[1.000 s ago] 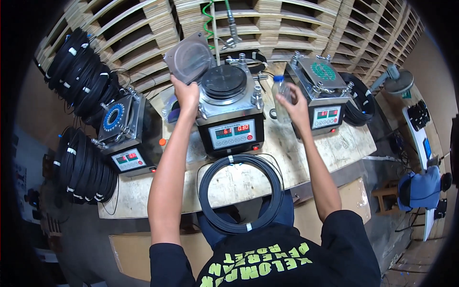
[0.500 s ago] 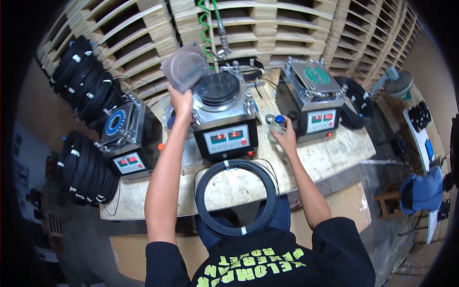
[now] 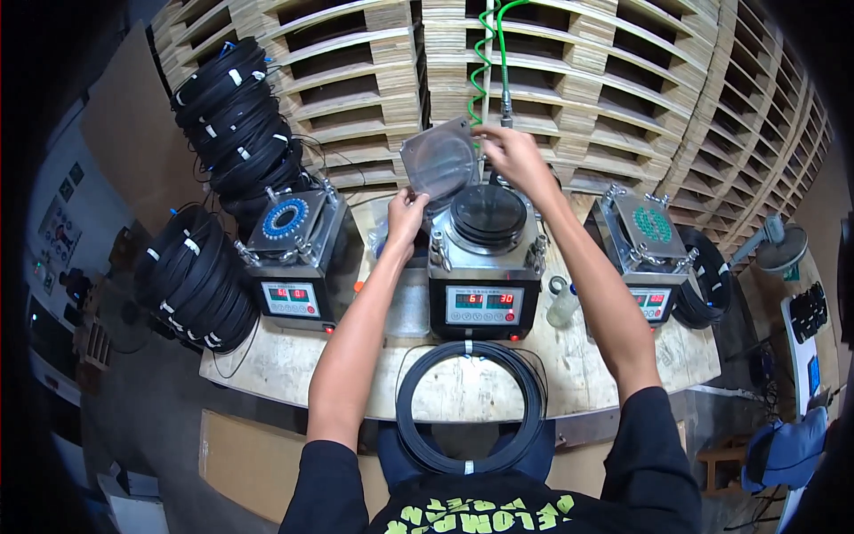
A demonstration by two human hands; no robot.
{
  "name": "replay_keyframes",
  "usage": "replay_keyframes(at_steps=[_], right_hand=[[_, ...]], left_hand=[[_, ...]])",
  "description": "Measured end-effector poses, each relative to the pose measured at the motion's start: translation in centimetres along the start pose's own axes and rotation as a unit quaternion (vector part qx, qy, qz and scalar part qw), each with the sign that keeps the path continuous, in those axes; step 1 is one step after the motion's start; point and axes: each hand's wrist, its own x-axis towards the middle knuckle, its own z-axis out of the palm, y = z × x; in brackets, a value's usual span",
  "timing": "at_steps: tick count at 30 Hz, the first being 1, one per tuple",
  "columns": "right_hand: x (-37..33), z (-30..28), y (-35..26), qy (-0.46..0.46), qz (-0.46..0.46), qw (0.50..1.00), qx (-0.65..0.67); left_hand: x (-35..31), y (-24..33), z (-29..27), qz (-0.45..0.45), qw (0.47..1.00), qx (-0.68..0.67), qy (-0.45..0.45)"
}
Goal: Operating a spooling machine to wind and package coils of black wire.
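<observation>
A square grey plate [image 3: 442,160] with a round recess is held tilted, up behind the left of the middle machine [image 3: 485,298]. My left hand [image 3: 406,220] pinches its lower edge. At its upper right edge are the curled fingers of my right hand [image 3: 514,156], seemingly gripping it. A round black pad [image 3: 488,214] sits uncovered on top of the machine, just below my hands. To the right of the machine a small glass bottle [image 3: 561,310] stands on the table, partly hidden by my right forearm.
Similar machines stand at the left [image 3: 294,258] and right [image 3: 648,254], plates fastened on top. A black cable coil [image 3: 407,392] lies at the table's front edge, overhanging my lap. Stacked coils [image 3: 240,125] rise at the left. Wooden pallets [image 3: 347,53] and a green coiled hose [image 3: 481,62] are behind.
My right hand has let go of the bottle, leaving it on the table, and moved up to the plate's edge. My left hand still holds the plate. The whole view has shifted.
</observation>
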Motion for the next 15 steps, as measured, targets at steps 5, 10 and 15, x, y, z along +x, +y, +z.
replay_keyframes(at_steps=[5,10,15], right_hand=[[7.3,6.3,4.1,-0.098,0.084,0.99,-0.047],[8.7,8.9,3.3,-0.075,0.182,0.98,-0.026],[4.7,4.7,3.5,-0.059,0.218,0.971,-0.082]], left_hand=[[-0.1,1.6,-0.1,-0.049,0.979,0.146,-0.13],[1.9,-1.5,-2.7,-0.019,0.944,0.278,-0.179],[-1.0,4.0,-1.8,0.166,0.872,0.413,-0.203]])
